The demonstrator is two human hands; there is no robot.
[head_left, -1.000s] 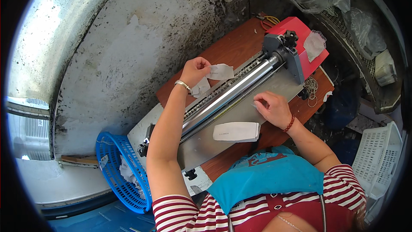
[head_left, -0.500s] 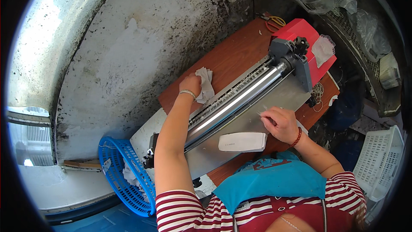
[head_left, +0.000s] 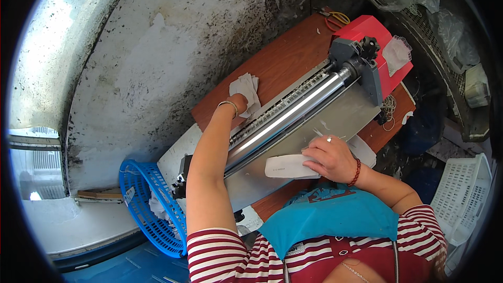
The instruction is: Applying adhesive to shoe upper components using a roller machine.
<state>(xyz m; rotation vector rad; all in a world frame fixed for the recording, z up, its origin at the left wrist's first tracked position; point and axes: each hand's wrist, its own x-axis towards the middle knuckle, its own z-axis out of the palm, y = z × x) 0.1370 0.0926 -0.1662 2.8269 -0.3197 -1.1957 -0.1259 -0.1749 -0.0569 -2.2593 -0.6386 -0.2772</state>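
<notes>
My left hand is closed at the near edge of a loose pile of thin white pieces, on the far side of the roller machine. Its fingertips are mostly hidden. On the machine's metal plate lies a stack of long white pieces with rounded ends. My right hand grips the right end of this stack, thumb and fingers bent onto it. Thin white scraps show just above that hand's knuckles. More white pieces lie beyond the right wrist.
The machine's red housing stands at the right end of the rollers, on a brown wooden table. A blue basket with white scraps is at lower left. A white crate stands at the right. A stained wall rises behind.
My right hand has moved left and down onto the end of the white stack. My left hand stays at the loose pile, which now lies slightly farther left.
</notes>
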